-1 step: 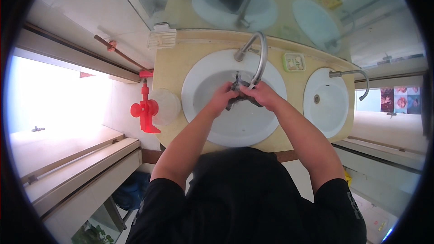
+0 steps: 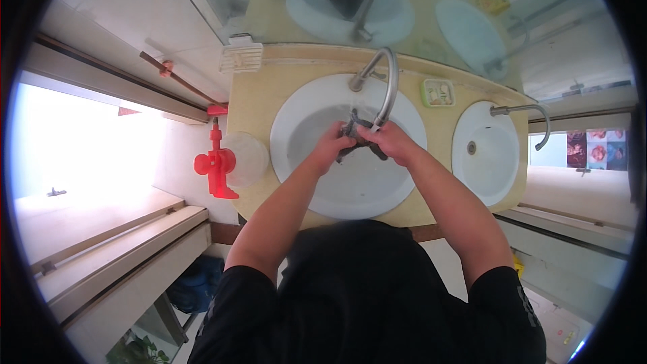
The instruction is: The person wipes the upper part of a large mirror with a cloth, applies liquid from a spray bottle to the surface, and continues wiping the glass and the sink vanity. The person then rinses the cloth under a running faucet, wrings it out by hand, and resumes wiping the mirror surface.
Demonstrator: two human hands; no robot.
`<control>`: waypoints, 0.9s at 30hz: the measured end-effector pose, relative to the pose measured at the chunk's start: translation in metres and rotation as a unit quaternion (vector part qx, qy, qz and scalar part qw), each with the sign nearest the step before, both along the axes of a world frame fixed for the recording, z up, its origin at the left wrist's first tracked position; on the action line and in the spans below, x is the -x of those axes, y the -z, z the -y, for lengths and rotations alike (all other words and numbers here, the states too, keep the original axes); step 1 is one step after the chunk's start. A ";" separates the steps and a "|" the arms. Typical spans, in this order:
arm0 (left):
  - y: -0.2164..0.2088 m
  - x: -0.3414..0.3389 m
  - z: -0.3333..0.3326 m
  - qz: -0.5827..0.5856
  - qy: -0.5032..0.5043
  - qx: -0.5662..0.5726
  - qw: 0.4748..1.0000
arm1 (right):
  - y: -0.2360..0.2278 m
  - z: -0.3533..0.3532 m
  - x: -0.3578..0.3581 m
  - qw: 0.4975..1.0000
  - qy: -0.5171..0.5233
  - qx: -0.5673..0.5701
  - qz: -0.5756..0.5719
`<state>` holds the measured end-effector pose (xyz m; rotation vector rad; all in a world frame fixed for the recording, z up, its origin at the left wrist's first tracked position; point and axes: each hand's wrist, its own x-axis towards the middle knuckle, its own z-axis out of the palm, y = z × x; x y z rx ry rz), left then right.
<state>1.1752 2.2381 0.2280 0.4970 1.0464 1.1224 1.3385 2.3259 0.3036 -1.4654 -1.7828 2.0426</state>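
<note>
Over the large oval sink (image 2: 283,128), both my hands are closed on a bunched dark grey cloth (image 2: 379,151). My left hand (image 2: 329,148) pinches it from the left side, thumb on top. My right hand (image 2: 392,143) grips it from the right, just under the spout of the curved metal faucet (image 2: 390,84). Parts of the cloth stick out above and below my fingers; its exact kind cannot be made out. In the mirror, a dark flap of it hangs below the hands.
Left of the sink stands a translucent spray bottle (image 2: 248,158) with a red pump head (image 2: 217,162). A green-rimmed soap dish (image 2: 439,93) sits right of the faucet. Farther right is a smaller sink (image 2: 485,168) with its own faucet (image 2: 532,109). A mirror (image 2: 418,7) rises behind the counter.
The cloth has shifted slightly in my fingers, and its lower right end is bunched a little differently. My hands and arms stay almost in place.
</note>
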 end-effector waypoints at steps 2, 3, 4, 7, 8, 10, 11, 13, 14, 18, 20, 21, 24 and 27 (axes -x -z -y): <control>-0.004 -0.004 0.000 0.061 -0.025 -0.023 0.998 | -0.001 0.001 0.004 0.998 0.050 0.022 -0.038; -0.007 -0.007 -0.001 -0.048 0.059 -0.033 0.997 | 0.001 -0.002 0.005 0.987 0.114 0.071 -0.089; -0.007 -0.009 0.000 -0.158 0.139 -0.041 0.977 | -0.001 -0.001 0.011 0.967 0.173 0.121 -0.140; 0.016 -0.021 -0.004 -0.248 0.134 -0.029 0.959 | -0.012 0.004 0.022 0.924 0.276 0.160 -0.211; 0.031 -0.028 -0.007 -0.283 0.145 -0.013 0.948 | -0.009 0.003 0.022 0.925 0.274 0.159 -0.211; 0.052 -0.031 -0.004 -0.295 0.129 -0.032 0.946 | -0.006 0.002 0.025 0.893 0.335 0.192 -0.229; 0.057 -0.032 -0.003 -0.307 0.116 -0.051 0.943 | -0.012 0.002 0.026 0.894 0.335 0.192 -0.227; 0.064 -0.028 -0.003 -0.338 0.138 -0.017 0.931 | -0.026 0.001 0.026 0.817 0.478 0.235 -0.220; 0.064 -0.025 -0.003 -0.369 0.162 0.017 0.915 | -0.023 0.000 0.020 0.817 0.479 0.233 -0.219; 0.053 -0.018 -0.009 -0.333 0.104 0.008 0.937 | 0.001 0.000 -0.015 0.831 0.441 0.236 -0.242; 0.059 -0.014 -0.014 -0.124 -0.019 0.088 0.988 | 0.024 0.007 -0.026 0.830 0.439 0.236 -0.251; 0.049 -0.015 -0.021 -0.123 -0.014 0.088 0.988 | 0.050 0.007 -0.044 0.866 0.417 0.174 -0.214; 0.025 -0.011 -0.036 -0.171 -0.019 0.097 0.980 | 0.065 0.017 -0.054 0.926 0.334 0.110 -0.135; 0.023 -0.017 -0.043 -0.370 0.052 0.009 0.928 | 0.058 0.031 -0.036 0.979 0.190 0.036 -0.073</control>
